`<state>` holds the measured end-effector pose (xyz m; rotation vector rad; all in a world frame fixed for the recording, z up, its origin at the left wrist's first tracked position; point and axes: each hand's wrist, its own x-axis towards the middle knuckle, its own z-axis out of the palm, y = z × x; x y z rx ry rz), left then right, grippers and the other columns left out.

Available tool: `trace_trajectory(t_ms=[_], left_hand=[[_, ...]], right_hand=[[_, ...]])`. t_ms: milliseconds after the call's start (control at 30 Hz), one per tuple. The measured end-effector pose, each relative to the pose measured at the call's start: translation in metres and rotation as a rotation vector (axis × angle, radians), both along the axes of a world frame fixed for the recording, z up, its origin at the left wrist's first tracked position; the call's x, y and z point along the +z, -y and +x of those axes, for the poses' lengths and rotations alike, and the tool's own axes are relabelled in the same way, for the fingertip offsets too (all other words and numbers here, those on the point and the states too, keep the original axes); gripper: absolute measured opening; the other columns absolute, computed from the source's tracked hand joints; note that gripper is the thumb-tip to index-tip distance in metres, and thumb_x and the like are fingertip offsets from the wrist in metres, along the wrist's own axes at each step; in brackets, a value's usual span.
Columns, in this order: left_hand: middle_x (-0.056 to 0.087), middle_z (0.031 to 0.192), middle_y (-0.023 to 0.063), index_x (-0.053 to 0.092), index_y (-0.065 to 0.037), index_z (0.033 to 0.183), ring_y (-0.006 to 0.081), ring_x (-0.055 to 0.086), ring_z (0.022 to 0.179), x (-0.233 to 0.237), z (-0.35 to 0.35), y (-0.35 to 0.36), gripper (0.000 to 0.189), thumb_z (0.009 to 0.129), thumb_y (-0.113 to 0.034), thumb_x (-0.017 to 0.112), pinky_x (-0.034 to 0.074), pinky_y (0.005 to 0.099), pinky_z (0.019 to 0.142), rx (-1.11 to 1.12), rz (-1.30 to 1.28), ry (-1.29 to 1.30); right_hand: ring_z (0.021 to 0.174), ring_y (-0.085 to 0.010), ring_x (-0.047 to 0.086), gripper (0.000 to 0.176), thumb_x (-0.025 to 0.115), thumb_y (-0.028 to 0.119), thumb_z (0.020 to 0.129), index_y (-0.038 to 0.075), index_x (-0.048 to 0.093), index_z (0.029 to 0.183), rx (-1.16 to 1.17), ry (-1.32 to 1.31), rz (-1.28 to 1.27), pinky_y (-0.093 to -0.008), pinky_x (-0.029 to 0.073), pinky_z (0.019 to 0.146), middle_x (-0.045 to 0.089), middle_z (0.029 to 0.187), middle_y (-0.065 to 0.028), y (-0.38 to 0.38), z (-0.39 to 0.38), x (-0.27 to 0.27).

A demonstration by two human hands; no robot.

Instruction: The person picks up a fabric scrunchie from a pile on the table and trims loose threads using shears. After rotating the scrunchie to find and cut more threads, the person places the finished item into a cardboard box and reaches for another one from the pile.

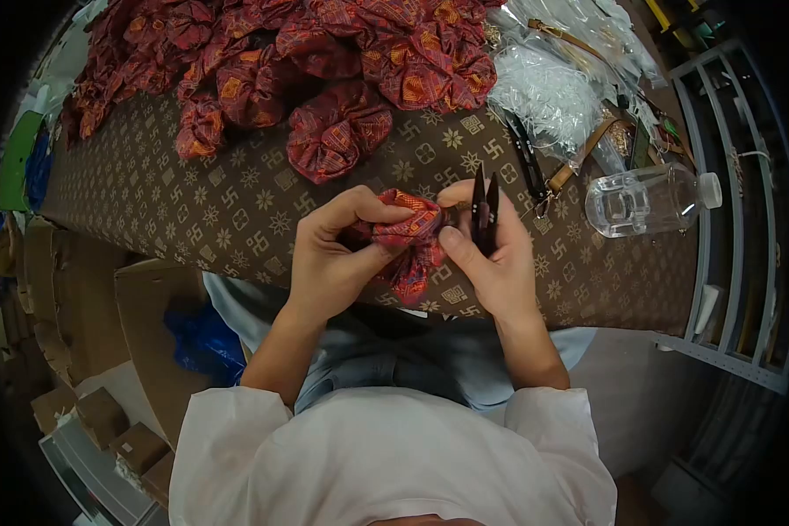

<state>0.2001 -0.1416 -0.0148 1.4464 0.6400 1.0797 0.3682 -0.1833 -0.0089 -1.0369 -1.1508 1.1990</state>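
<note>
I can't see the grips of the black snips [479,209] inside the right hand [510,254]. The left hand [331,250] covers part of the red cloth [409,228], and the cloth pile [324,57] (annoyingly) runs past the top edge.

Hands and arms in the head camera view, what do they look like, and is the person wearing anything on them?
The left hand and right hand are bare, with no gloves, and no rings or watch can be seen. The forearms are uncovered too. The loose, plain white sleeves end around the elbows. No markings show on them.
</note>
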Motion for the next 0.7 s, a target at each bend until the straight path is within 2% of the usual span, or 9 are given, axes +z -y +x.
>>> trace_trajectory(t_ms=[67, 133, 200, 233, 267, 333, 433, 600, 700], left_hand=[[0.055, 0.076, 0.002, 0.061, 0.002, 0.087, 0.0053, 0.052, 0.068, 0.002, -0.001, 0.001, 0.02, 0.068, 0.009, 0.06, 0.039, 0.0166, 0.06, 0.082, -0.073, -0.018], [0.055, 0.075, 0.002, 0.061, 0.002, 0.087, 0.0053, 0.052, 0.068, 0.003, -0.001, 0.005, 0.021, 0.068, 0.009, 0.06, 0.039, 0.0165, 0.06, 0.064, -0.097, -0.017], [0.055, 0.074, 0.002, 0.061, 0.002, 0.087, 0.0053, 0.052, 0.068, 0.004, -0.001, 0.007, 0.022, 0.067, 0.01, 0.06, 0.039, 0.0164, 0.06, 0.04, -0.12, -0.017], [0.055, 0.074, 0.0023, 0.061, 0.002, 0.087, 0.0057, 0.052, 0.068, 0.004, 0.0, 0.008, 0.021, 0.067, 0.009, 0.061, 0.039, 0.0169, 0.06, 0.048, -0.114, -0.036], [0.055, 0.074, 0.0027, 0.061, 0.001, 0.086, 0.0061, 0.052, 0.068, 0.005, 0.0, 0.008, 0.021, 0.066, 0.008, 0.062, 0.039, 0.0174, 0.06, 0.057, -0.107, -0.055], [0.056, 0.075, 0.003, 0.061, 0.001, 0.086, 0.0068, 0.052, 0.068, 0.006, 0.0, 0.009, 0.02, 0.066, 0.007, 0.063, 0.039, 0.0184, 0.06, 0.049, -0.081, -0.05], [0.056, 0.075, 0.0037, 0.061, 0.001, 0.085, 0.0082, 0.051, 0.067, 0.01, -0.003, 0.011, 0.019, 0.066, 0.004, 0.065, 0.039, 0.0201, 0.059, 0.038, -0.016, -0.061], [0.056, 0.075, 0.0045, 0.06, 0.0, 0.085, 0.0094, 0.051, 0.066, 0.007, -0.008, 0.013, 0.018, 0.068, 0.0, 0.067, 0.038, 0.0209, 0.059, 0.027, 0.041, -0.08], [0.055, 0.076, 0.0047, 0.06, 0.0, 0.085, 0.0096, 0.05, 0.068, 0.01, -0.011, 0.014, 0.013, 0.073, -0.002, 0.064, 0.038, 0.0204, 0.06, -0.008, -0.044, -0.071]], right_hand=[[0.07, -0.0062, 0.046, 0.022, 0.066, 0.004, 0.072, 0.0, 0.055, 0.092, -0.159, 0.11, 0.091, -0.0191, 0.037, 0.059, 0.048, 0.088, -0.0015, 0.005, 0.002, 0.0], [0.072, -0.0078, 0.048, 0.024, 0.069, 0.002, 0.067, 0.0, 0.058, 0.088, -0.137, 0.179, 0.096, -0.0198, 0.039, 0.06, 0.048, 0.088, -0.0031, 0.005, 0.0, 0.0], [0.073, -0.0101, 0.05, 0.02, 0.069, 0.002, 0.067, -0.001, 0.06, 0.086, -0.128, 0.359, 0.283, -0.0201, 0.041, 0.062, 0.049, 0.088, -0.0051, 0.001, -0.008, 0.001], [0.061, -0.0055, 0.042, 0.016, 0.067, -0.003, 0.067, -0.002, 0.06, 0.082, -0.106, 0.317, 0.232, -0.018, 0.035, 0.055, 0.047, 0.093, -0.0063, 0.003, -0.008, -0.001], [0.061, -0.0055, 0.042, 0.016, 0.067, -0.003, 0.067, -0.002, 0.06, 0.082, -0.106, 0.318, 0.229, -0.018, 0.035, 0.055, 0.047, 0.093, -0.0063, 0.003, -0.008, -0.002], [0.074, -0.0104, 0.051, 0.016, 0.065, -0.002, 0.07, -0.002, 0.06, 0.085, -0.036, 0.092, 0.122, -0.0206, 0.042, 0.063, 0.049, 0.089, -0.0065, 0.004, -0.007, -0.004], [0.072, -0.0086, 0.051, 0.013, 0.062, -0.004, 0.072, -0.001, 0.059, 0.084, 0.023, -0.129, 0.085, -0.0207, 0.042, 0.062, 0.049, 0.09, -0.0054, 0.003, -0.006, -0.009], [0.07, -0.0074, 0.049, 0.01, 0.061, -0.003, 0.074, -0.001, 0.059, 0.084, 0.053, -0.232, 0.044, -0.0201, 0.041, 0.061, 0.049, 0.09, -0.0045, 0.007, -0.01, -0.012], [0.071, -0.0079, 0.049, 0.008, 0.061, 0.001, 0.075, 0.0, 0.059, 0.083, 0.063, -0.225, 0.016, -0.0204, 0.04, 0.063, 0.049, 0.089, -0.0044, 0.009, -0.013, -0.011]])
